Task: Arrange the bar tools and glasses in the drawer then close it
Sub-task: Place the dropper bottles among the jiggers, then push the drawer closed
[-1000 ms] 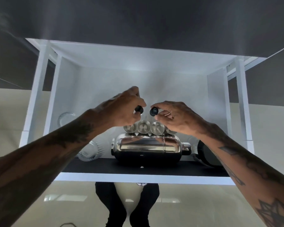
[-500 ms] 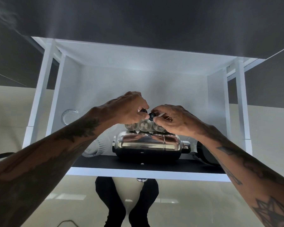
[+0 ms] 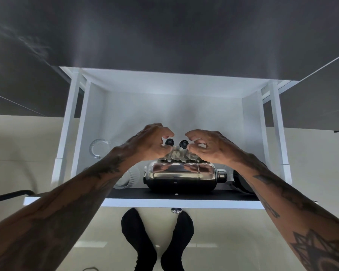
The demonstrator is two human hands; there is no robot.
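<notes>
The white drawer (image 3: pixel 184 203) stands pulled out below me. A shiny steel cocktail shaker (image 3: pixel 182 174) lies on its side near the front. Behind it is a row of small steel cups (image 3: pixel 177 154). My left hand (image 3: pixel 147 145) pinches a small black round stopper (image 3: pixel 169 142) between fingertip and thumb, just above the cups. My right hand (image 3: pixel 209 148) loosely holds a second black stopper (image 3: pixel 183 143) right beside the first. Clear glasses lie on the left of the drawer, one (image 3: pixel 98 151) at the back and a ribbed one (image 3: pixel 126 178) partly hidden by my left forearm.
A dark rounded object (image 3: pixel 241 182) lies at the drawer's right, half hidden by my right forearm. The drawer's knob (image 3: pixel 176 210) sticks out at the front. A dark countertop (image 3: pixel 164 36) overhangs the back. My feet in black socks (image 3: pixel 157 241) stand on the pale floor.
The two stoppers were brought down and pressed together over the cups. Now they sit slightly apart and lower, and the fingers of both hands have loosened around them.
</notes>
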